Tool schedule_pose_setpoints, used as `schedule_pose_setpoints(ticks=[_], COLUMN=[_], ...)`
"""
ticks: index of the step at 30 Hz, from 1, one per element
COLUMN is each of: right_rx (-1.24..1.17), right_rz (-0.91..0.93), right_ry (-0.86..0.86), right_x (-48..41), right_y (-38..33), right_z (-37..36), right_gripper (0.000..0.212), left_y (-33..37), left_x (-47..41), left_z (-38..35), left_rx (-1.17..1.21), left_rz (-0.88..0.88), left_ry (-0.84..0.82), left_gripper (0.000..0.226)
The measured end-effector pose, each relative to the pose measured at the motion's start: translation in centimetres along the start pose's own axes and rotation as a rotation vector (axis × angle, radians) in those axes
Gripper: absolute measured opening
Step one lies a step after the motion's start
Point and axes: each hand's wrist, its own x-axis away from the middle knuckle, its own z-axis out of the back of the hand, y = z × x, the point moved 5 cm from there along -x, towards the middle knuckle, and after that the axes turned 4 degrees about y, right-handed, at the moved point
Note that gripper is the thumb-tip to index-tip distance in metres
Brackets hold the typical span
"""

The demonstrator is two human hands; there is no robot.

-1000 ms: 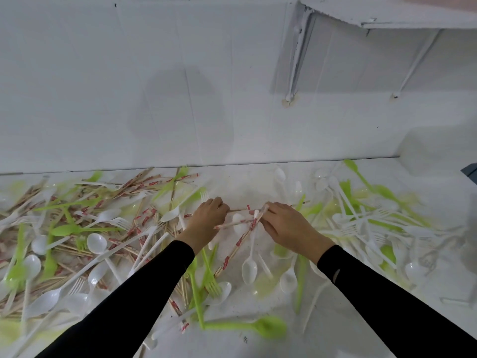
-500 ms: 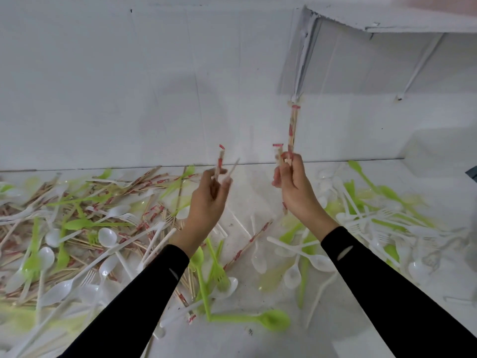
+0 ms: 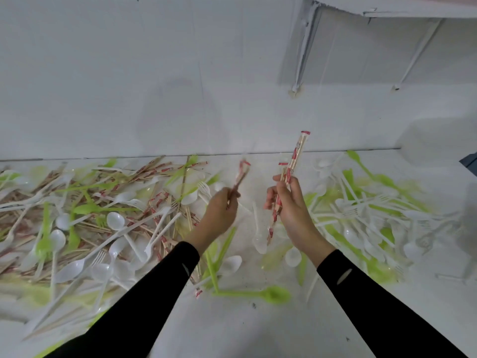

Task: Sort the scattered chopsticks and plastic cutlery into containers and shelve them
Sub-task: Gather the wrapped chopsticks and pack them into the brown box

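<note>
Left hand [image 3: 219, 210]: held above the table with the fingers curled; one paper-wrapped chopstick packet [image 3: 240, 174] is pinched at its lower end.
Left packet: tilted towards 1 o'clock, red print on the wrapper, blurred, so finer detail cannot be told.
Right hand [image 3: 291, 205]: fingers and thumb are closed round a bundle of wrapped chopsticks [image 3: 296, 153]; at least two packets are seen in it.
Bundle: the longest packet is pointed towards 1 o'clock above the fist, and its lower end is seen below the hand towards 7 o'clock.
Hands: kept apart, the left at 9 o'clock of the right, neither packet touching the other.
Chopstick heap [image 3: 165, 202]: spread at 9 o'clock of the left hand, tangled with white spoons [image 3: 116, 219] and green cutlery.
Cutlery heap [image 3: 361, 210]: spread at 3 o'clock of the right hand, made up of white forks, white spoons and green pieces.
Green spoon [image 3: 273, 294]: laid flat at 6 o'clock of the hands, between the two forearms, bowl towards 3 o'clock.
Sleeves [image 3: 144, 301]: black, worn down to both wrists.
Table [image 3: 232, 329]: white, backed by a white wall.
Wall shelf [image 3: 413, 11]: fixed at 1 o'clock, well above the hands.
</note>
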Motion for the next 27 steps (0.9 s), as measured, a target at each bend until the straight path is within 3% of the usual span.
schedule_pose_setpoints(ticks=[6,10,15,19,27], right_rx=[0.173,0.189,0.182,0.351,0.676], right_rz=[-0.037,-0.068,-0.039,-0.028,0.200], right_ry=[-0.205,-0.294,-0.405,-0.547,-0.832], right_x=[2.9,2.7,2.1,2.9,6.1], right_y=[4.1,3.6,1.0,1.5,4.8], right_z=[-0.7,-1.2,-2.9,-4.2,-7.0], right_gripper=[0.018,0.019,0.013,0.013,0.024], left_y=[0.7,0.6,-0.2,-1.7,-3.8], left_x=[0.9,3.4,7.5,11.0,17.9], left_z=[6.3,9.7,12.6,13.9,13.2], left_rx=[0.645,0.819,0.749,0.659,0.571], left_rz=[0.044,0.084,0.132,0.213,0.357], left_ry=[0.281,0.402,0.478,0.511,0.585], left_gripper=[0.017,0.013,0.022,0.036,0.020])
